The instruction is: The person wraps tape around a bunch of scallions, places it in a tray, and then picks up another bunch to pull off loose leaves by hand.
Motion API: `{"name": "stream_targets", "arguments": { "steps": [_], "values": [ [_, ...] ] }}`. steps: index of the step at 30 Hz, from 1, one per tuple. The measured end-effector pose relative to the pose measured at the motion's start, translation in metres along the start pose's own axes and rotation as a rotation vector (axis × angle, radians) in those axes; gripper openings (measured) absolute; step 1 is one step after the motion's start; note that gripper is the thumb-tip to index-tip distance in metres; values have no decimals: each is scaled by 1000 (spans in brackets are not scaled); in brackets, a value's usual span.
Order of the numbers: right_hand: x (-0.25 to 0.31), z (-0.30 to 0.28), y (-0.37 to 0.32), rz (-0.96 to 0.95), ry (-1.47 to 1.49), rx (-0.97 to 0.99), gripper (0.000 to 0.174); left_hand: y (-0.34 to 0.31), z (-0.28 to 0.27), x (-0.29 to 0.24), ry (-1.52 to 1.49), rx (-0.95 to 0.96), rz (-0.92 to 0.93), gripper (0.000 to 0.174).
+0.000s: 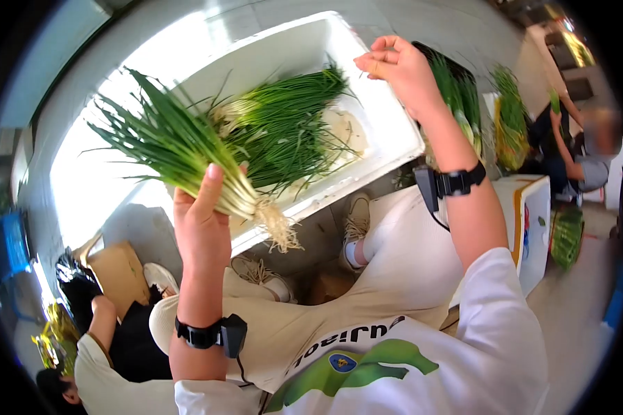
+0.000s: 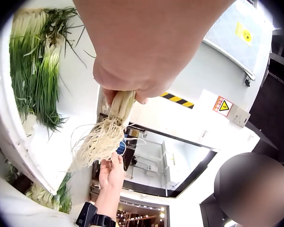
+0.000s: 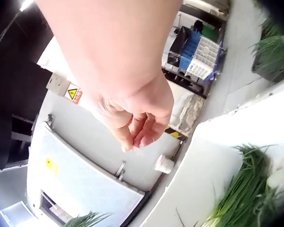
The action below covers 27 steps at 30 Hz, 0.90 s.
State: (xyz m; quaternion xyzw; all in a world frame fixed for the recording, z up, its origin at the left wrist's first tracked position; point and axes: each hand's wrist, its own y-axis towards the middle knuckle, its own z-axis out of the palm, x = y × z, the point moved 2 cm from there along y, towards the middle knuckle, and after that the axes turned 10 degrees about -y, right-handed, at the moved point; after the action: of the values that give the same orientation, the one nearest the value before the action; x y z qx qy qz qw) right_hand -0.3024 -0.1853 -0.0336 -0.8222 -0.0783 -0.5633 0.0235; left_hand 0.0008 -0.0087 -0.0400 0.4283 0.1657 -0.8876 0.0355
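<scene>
My left hand (image 1: 202, 225) grips a bunch of green onions (image 1: 187, 149) around its pale stalks, thumb on top. Its leaves fan to the upper left in the head view, and the stringy roots (image 2: 100, 142) hang free past the hand. Over the right end of a white foam box (image 1: 384, 117) is my right hand (image 1: 401, 72), raised apart from the bunch. In the right wrist view its fingers (image 3: 149, 135) are loosely bent, tips near the thumb, with a faint pale wisp beside them. More green onions (image 1: 291, 111) lie inside the box.
Dark crates with greens (image 1: 464, 97) stand right of the box, near a yellow bag of greens (image 1: 509, 131). A person (image 1: 581, 152) sits at far right; another (image 1: 111, 360) is at lower left beside a cardboard box (image 1: 121, 277). My shoes (image 1: 356, 221) are close to the foam box.
</scene>
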Motion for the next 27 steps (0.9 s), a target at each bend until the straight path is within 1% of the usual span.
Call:
{"name": "stream_targets", "arguments": {
  "steps": [2, 5, 6, 8, 9, 10, 12, 13, 15, 16, 17, 18, 19, 21, 25, 27],
  "values": [
    [-14, -29, 7, 69, -55, -46, 34, 0, 3, 1, -39, -30, -25, 25],
    [-40, -59, 13, 126, -141, -119, 36, -2, 10, 2, -33, -20, -33, 24],
    [-49, -68, 16, 128, -139, -119, 36, -3, 10, 3, -32, -21, -34, 24],
    [-63, -84, 20, 205, -178, -128, 35, -3, 11, 5, -38, 11, -32, 24],
    [-69, -88, 21, 249, -272, -134, 35, -3, 10, 6, -35, 10, -34, 24],
    [-77, -93, 24, 251, -270, -133, 35, -3, 10, 7, -35, 17, -32, 25],
    [-102, -105, 32, 325, -494, -139, 36, -4, 9, 8, -33, 21, -32, 25],
    [-114, -110, 35, 326, -492, -138, 36, -4, 9, 8, -7, 23, -29, 28],
    [-133, -118, 40, 313, -610, -139, 40, -5, 9, 7, 22, 23, -26, 31],
    [-134, -120, 38, 312, -608, -138, 40, -6, 9, 7, 1, 9, -32, 28],
    [-134, -121, 37, 292, -720, -127, 41, -6, 9, 7, -21, -6, -38, 25],
    [-135, -121, 38, 270, -832, -115, 42, -7, 10, 6, -20, -9, -36, 25],
    [-129, -117, 35, 268, -830, -112, 42, -7, 10, 5, -21, -8, -39, 25],
    [-115, -111, 31, 270, -947, -119, 44, -8, 10, 4, -21, -9, -39, 25],
    [-115, -113, 31, 247, -968, -114, 46, -7, 10, 4, -37, 4, -35, 26],
    [-109, -113, 29, 293, -1003, -149, 44, -8, 11, 4, -36, 11, -32, 26]
  ]
}}
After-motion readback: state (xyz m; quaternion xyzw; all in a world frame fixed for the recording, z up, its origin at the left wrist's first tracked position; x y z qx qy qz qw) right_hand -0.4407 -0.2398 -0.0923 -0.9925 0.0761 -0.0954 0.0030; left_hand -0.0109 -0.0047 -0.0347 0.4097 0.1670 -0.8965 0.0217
